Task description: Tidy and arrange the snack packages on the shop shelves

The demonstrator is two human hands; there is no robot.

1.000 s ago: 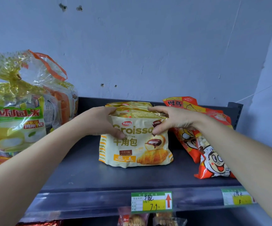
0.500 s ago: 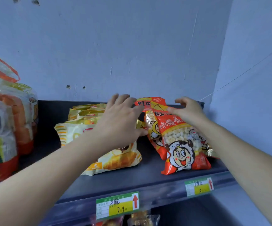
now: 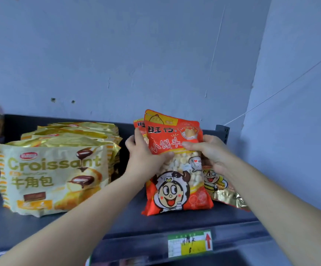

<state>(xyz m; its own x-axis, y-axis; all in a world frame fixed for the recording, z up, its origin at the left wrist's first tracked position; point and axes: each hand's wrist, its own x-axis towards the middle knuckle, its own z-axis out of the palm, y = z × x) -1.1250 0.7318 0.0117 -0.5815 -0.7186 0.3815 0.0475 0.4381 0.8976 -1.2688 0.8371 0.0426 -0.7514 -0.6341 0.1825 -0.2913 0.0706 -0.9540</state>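
Head view: left hand [image 3: 146, 160] off croissant bag [image 3: 50, 175]; fingers of it and right hand [image 3: 211, 151] now grasp red snack bag [image 3: 175, 189].

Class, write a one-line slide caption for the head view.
Left hand and right hand grip a red snack bag on the shelf beside croissant packs.

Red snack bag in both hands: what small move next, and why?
Probably ease the red snack bag back against the second red bag behind it: the left hand and right hand grip its sides, and it stands upright.
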